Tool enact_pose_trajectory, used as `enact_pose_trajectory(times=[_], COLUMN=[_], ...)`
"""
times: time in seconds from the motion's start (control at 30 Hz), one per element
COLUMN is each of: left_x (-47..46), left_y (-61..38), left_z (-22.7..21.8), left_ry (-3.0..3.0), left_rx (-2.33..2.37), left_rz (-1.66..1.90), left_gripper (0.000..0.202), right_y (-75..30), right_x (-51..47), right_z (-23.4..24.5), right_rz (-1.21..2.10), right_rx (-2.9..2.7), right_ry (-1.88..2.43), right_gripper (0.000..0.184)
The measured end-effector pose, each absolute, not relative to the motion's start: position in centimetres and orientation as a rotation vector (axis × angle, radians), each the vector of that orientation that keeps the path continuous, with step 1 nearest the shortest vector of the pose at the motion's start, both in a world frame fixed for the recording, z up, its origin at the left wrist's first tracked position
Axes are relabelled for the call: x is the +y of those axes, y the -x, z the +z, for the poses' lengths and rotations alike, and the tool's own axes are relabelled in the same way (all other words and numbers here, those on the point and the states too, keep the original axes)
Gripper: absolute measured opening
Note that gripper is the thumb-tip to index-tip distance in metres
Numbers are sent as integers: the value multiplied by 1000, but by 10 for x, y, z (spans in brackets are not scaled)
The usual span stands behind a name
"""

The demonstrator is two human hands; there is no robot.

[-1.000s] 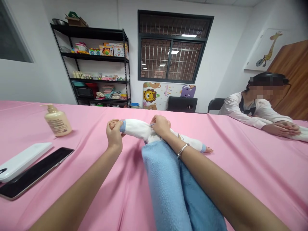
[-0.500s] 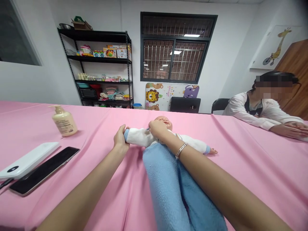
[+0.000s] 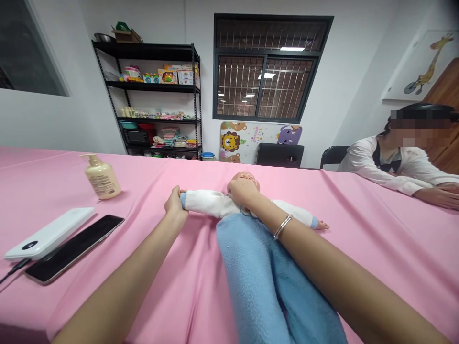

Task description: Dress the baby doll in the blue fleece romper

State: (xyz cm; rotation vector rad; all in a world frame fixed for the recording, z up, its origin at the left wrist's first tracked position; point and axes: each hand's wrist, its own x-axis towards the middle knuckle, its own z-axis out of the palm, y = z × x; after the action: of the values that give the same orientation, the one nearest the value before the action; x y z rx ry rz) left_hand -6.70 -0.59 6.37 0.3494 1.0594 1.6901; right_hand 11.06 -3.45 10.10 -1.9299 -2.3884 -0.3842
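Head view. Doll lies on its back mid-table, head away from you, arms spread sideways, in a white top with blue cuffs. Your left hand sits at the near-left arm's end, fingers curled narrow around the cuff. Your right hand rests on the doll's upper chest just below the head, fingers bent downward; cannot tell if they grip the cloth. Bangle on the right wrist. Blue fleece blanket runs from the doll's middle toward you, beside and partly under your right forearm. Left of your hands, on the pink tablecloth: pump bottle, power bank, phone touching it. Beyond: black shelf of toys, barred window. Far right, seated person, forearms on the table.
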Motion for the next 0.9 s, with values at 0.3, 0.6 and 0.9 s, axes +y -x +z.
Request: enact_pose_trajectory(times=[0.3, 0.6, 0.9], left_x=[17, 27, 4], left_y=[82, 90, 83], left_z=[37, 26, 43], left_ry=[-462, -573, -1127], left_rx=[1329, 1481, 1418], left_rz=[1864, 1800, 1922], left_gripper=[38, 44, 42], right_y=[-161, -246, -265], right_x=[-55, -74, -108], right_z=[126, 46, 27], right_rz=[-92, 299, 970], right_rx=[-1902, -1696, -1613], right_ry=[1736, 1802, 1427], right_gripper=[26, 28, 43])
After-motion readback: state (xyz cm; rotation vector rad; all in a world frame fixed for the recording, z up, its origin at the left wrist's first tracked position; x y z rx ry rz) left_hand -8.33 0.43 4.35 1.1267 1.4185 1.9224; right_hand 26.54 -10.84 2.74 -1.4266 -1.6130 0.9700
